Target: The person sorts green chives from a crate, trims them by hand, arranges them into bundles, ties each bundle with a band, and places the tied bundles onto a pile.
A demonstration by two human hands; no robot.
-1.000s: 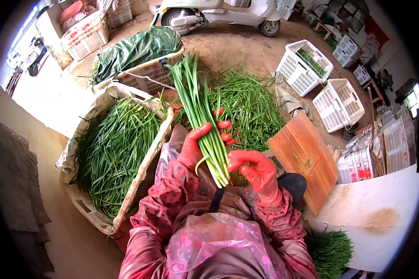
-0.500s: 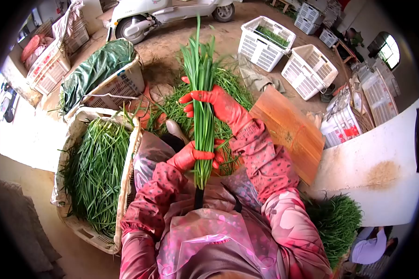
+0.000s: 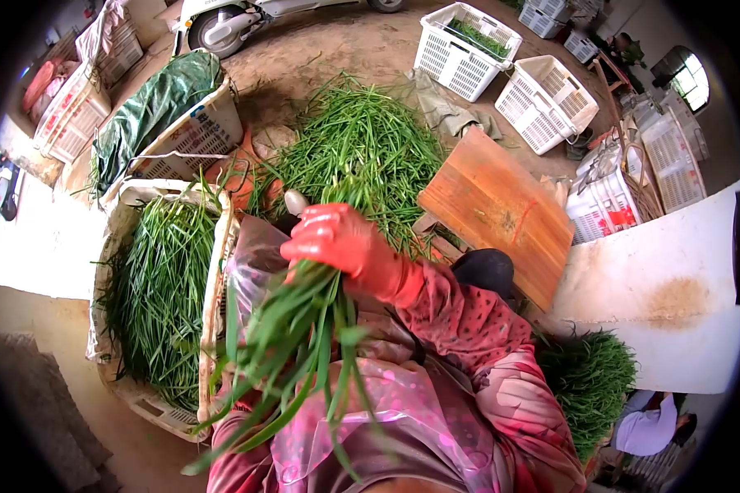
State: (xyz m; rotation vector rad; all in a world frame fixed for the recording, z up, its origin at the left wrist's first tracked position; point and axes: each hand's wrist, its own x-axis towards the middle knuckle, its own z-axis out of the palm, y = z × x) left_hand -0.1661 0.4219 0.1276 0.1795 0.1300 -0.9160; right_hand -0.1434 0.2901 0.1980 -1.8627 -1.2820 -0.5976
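Note:
My right hand (image 3: 337, 242), in a red rubber glove, is wrapped round a bunch of long green leafy stalks (image 3: 296, 345). The leaves hang down toward my apron, their tips blurred, and pale stem ends show just above the glove. My left hand is hidden behind the leaves; only part of that sleeve shows. Beyond the fist a loose heap of the same stalks (image 3: 366, 148) lies on the floor. A lined white basket (image 3: 214, 304) full of green stalks stands at my left.
A wooden board (image 3: 501, 214) lies tilted at my right. White crates (image 3: 547, 103) stand beyond it, a tarp-covered crate (image 3: 193, 135) at the upper left. Another green pile (image 3: 588, 386) is at lower right, near a person in a pale top (image 3: 648, 427). A scooter (image 3: 226, 25) stands behind.
The bunch has turned from leaves pointing up to leaves hanging toward me. My right hand has moved down and left with it, and my left hand has gone out of sight.

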